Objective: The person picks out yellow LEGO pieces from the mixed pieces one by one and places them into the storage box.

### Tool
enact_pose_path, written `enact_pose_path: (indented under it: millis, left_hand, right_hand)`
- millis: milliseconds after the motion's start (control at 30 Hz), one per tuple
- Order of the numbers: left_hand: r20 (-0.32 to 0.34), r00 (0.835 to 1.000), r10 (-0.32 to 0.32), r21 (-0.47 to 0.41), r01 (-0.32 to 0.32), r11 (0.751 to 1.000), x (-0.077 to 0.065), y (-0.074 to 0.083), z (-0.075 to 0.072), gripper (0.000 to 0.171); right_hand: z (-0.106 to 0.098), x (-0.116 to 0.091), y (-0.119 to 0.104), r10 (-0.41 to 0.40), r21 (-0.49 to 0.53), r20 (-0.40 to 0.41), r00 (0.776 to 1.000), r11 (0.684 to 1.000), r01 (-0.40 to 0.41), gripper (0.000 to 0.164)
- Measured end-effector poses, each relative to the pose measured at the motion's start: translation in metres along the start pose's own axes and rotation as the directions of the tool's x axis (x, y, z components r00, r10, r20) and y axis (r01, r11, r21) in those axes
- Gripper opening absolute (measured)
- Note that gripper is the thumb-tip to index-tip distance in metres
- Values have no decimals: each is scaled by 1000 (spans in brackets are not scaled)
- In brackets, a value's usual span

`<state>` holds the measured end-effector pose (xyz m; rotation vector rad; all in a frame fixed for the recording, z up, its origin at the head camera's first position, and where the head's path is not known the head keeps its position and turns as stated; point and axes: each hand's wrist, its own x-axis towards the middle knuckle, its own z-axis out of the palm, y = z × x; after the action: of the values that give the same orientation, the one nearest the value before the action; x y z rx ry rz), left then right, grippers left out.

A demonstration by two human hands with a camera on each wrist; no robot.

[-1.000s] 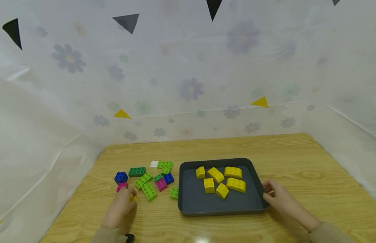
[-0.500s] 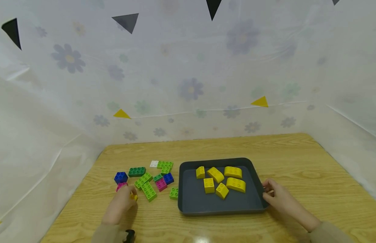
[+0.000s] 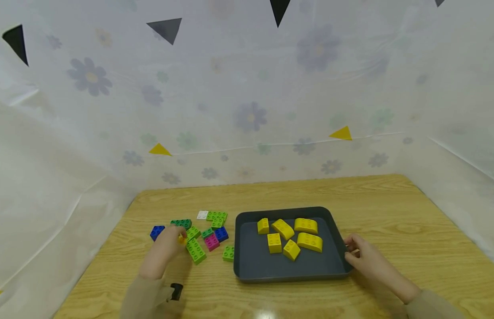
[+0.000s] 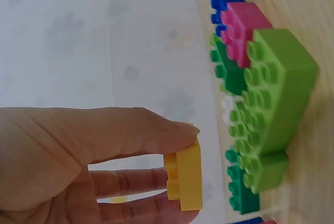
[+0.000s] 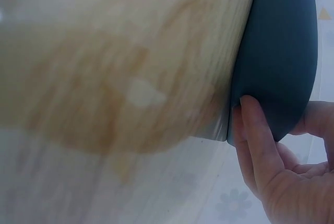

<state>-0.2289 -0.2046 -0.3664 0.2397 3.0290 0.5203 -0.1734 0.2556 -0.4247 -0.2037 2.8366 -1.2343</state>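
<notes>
Between thumb and fingertips, my left hand (image 3: pixel 165 248) pinches a small yellow toy brick (image 4: pixel 189 177); in the left wrist view its studs face the palm. The hand is above the loose bricks on the left, hiding part of a blue brick (image 3: pixel 157 232) and a dark green brick (image 3: pixel 182 223). A dark grey tray (image 3: pixel 256 268) lies to the right, with several yellow bricks (image 3: pixel 310 242) inside, some of them curved. At the tray's right side, my right hand (image 3: pixel 365 257) holds the edge; fingertips press its outer wall in the right wrist view.
Left of the tray are several light green bricks (image 3: pixel 196 251), a pink brick (image 3: pixel 211 242), another blue brick (image 3: pixel 221 234) and a white brick (image 3: pixel 203 215). One light green brick (image 3: pixel 228 254) sits right beside the tray's left wall. Behind the wooden table (image 3: pixel 374 199) hangs a flowered sheet (image 3: pixel 215 106).
My left hand has lifted the yellow brick and carried it away from me and slightly right, now covering the pink brick at the far left. The right hand and tray stay put.
</notes>
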Motion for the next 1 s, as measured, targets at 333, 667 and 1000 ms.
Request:
enact_pose_path:
  millis: [333,667,1000]
  left_hand:
    - [-67,989,132,-9,-133,991,10,39,-2,20]
    - [-103,959,263,11,-263,965,23,70,-5,23]
    - [-88,924,373,-15,-376,927,33,98,0,22]
  right_hand:
    - [1,2,-1,2,-8,-2,1000,1000,-2,23]
    - [1,1,0,-17,-2,-14,1000,1000,17,23]
    - [1,1,2,-17,8,-17,1000,1000,17,22]
